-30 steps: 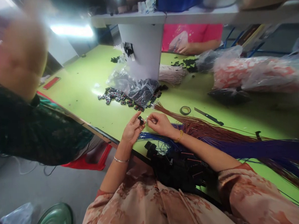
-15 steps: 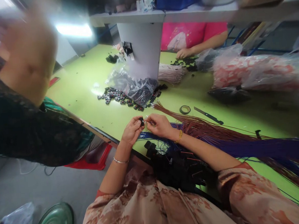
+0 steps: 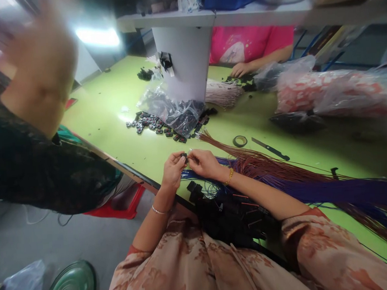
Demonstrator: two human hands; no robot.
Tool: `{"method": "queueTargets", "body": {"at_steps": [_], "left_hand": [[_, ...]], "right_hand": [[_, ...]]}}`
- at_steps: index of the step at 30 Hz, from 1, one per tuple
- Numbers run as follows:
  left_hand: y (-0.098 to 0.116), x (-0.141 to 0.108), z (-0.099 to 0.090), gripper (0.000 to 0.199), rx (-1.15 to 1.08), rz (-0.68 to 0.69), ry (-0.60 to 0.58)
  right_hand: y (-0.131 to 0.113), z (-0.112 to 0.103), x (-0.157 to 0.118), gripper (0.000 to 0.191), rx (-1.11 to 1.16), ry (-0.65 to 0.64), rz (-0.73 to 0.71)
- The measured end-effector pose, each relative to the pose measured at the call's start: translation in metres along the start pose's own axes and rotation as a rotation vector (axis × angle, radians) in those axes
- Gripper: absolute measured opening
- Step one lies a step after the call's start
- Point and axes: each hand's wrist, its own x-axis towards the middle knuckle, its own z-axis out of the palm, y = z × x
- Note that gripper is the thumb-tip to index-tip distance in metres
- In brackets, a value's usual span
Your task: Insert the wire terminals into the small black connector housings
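A small black connector (image 3: 184,157) is pinched between the fingertips of my left hand (image 3: 172,170), over the green table. Close against it on the right, my right hand (image 3: 205,164) has its fingers pressed together; what they hold is too small to make out. Beside and beneath my right forearm lie long brown wires (image 3: 256,163) and blue wires (image 3: 314,190). A pile of black connectors (image 3: 151,122) sits beyond my hands. Black parts (image 3: 230,212) with wires are heaped near my lap.
A roll of tape (image 3: 239,141) and a knife (image 3: 270,149) lie beyond the wires. Plastic bags (image 3: 327,88) stand at the right. Across the green table (image 3: 106,111), a person in pink (image 3: 249,43) works; another person's dark-clothed arm (image 3: 43,158) is at the left.
My left hand and wrist have shifted slightly right and turned, with the black connector still pinched. My right hand has moved very little.
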Motion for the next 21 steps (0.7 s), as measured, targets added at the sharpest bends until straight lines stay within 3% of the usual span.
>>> {"method": "queueTargets", "body": {"at_steps": [5, 9, 12, 15, 21], "left_hand": [[0.0, -0.002, -0.002, 0.033, 0.057, -0.011, -0.001], [0.01, -0.002, -0.008, 0.031, 0.084, -0.092, -0.036], [0.013, -0.001, -0.011, 0.03, 0.107, -0.136, -0.056], [0.009, 0.0, -0.011, 0.029, 0.104, -0.161, -0.07], [0.003, 0.003, -0.012, 0.03, 0.063, -0.156, -0.065]], "right_hand": [[0.003, -0.011, 0.004, 0.014, -0.005, -0.1, 0.024], [0.024, -0.031, 0.011, 0.022, -0.126, -0.114, 0.239], [0.04, -0.036, 0.011, 0.017, -0.321, -0.289, 0.352], [0.047, -0.031, 0.008, 0.017, -0.389, -0.395, 0.371], [0.047, -0.026, 0.003, 0.015, -0.51, -0.375, 0.286]]}}
